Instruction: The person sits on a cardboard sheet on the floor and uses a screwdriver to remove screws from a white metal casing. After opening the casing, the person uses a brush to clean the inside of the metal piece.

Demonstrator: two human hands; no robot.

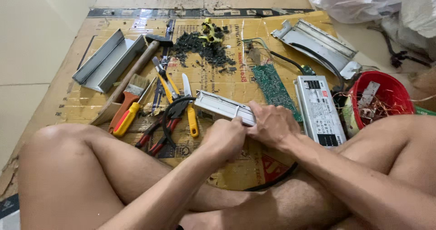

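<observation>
Bare left hand (225, 138) and right hand (272, 124), forearms unsleeved, no gloves, rings or watch; legs bare too.

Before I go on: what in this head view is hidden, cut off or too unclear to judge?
- Near end of the grey metal casing: covered by the left hand and right hand.
- Any tool in the left hand: hidden by its curled fingers.
- Red bucket contents: tangled, too small to tell.
- White bags: cut by the top edge.
- Black cable: passes behind the forearms.
</observation>
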